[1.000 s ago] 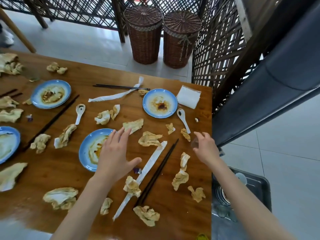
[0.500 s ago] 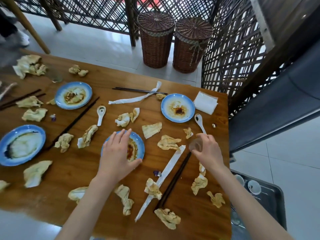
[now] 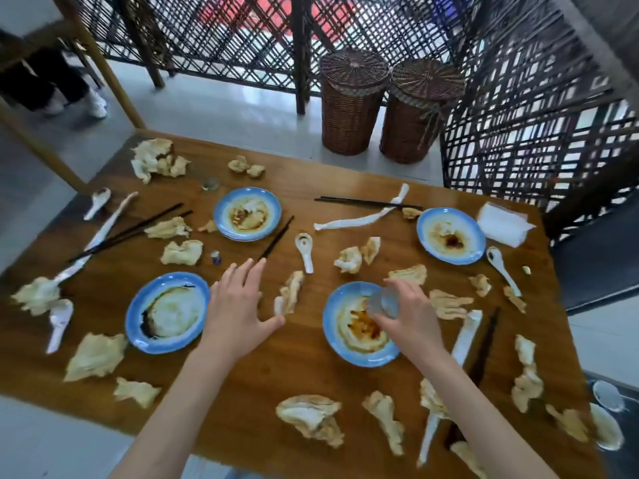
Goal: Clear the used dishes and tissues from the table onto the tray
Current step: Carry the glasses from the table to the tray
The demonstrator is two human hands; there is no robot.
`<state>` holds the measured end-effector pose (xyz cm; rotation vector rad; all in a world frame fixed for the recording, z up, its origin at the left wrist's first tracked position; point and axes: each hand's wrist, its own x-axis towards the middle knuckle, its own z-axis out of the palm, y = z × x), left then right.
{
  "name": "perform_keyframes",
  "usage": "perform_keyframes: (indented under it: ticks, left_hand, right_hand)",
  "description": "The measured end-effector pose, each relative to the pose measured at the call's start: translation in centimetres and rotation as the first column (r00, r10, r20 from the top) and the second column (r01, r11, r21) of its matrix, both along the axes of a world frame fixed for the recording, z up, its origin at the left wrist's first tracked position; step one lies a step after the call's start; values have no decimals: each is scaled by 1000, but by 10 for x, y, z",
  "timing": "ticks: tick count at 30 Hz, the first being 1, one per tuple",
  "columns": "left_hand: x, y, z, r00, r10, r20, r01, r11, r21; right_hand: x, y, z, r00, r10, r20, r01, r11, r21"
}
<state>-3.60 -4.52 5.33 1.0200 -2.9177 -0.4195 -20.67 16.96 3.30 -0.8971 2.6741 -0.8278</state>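
Head view. The right hand (image 3: 411, 316) grasps a small clear glass (image 3: 382, 302), fingers curled round it from above. The glass hangs over the upper right part of a soiled blue plate (image 3: 349, 344) (whether it touches the plate cannot be told). Just right of this grip lies a crumpled tissue (image 3: 447, 303), and beyond that a white paper sleeve (image 3: 466, 335) with a pair of dark chopsticks (image 3: 484, 347) beside it. Above the grip, further across the wooden table (image 3: 287, 368), lie another tissue (image 3: 409, 274) and a white spoon (image 3: 306, 252).

The left hand (image 3: 235, 305) is released: fingers spread, palm down, holding nothing. It hovers over bare wood between two plates. Directly left of it sits a second blue plate (image 3: 167, 312), its rim just beside the little-finger edge. Just right of the thumb lies a long crumpled tissue (image 3: 289, 294). Past the fingertips a chopstick pair (image 3: 276, 238) points toward a third blue plate (image 3: 247, 214). A fourth plate (image 3: 449, 235) lies well beyond the right hand, near a folded napkin pack (image 3: 505, 224).

Stained tissues are scattered over the whole table. The dark tray (image 3: 619, 383) shows only partly at the lower right edge, below table level, well to the right of the right forearm, with pale dishes (image 3: 607, 395) in it.
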Motion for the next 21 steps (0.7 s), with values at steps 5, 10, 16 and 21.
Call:
perform_keyframes:
  ticks: [5, 10, 16, 21]
  left_hand:
    - [36, -68, 7, 1000, -22, 1, 22, 998, -55]
    - [48, -113, 11, 1000, 8, 2, -8, 996, -86]
    - [29, -165, 5, 999, 39, -32, -42, 994, -103]
    - [3, -211, -9, 999, 19, -36, -22, 996, -87]
  right_hand:
    - [43, -60, -1, 999, -24, 35, 24, 1000, -12]
    - [69, -103, 2, 999, 6, 47, -5, 1000, -29]
    - [76, -150, 0, 998, 28, 51, -26, 999, -35]
    - [71, -196, 2, 1000, 17, 15, -17, 1000, -10]
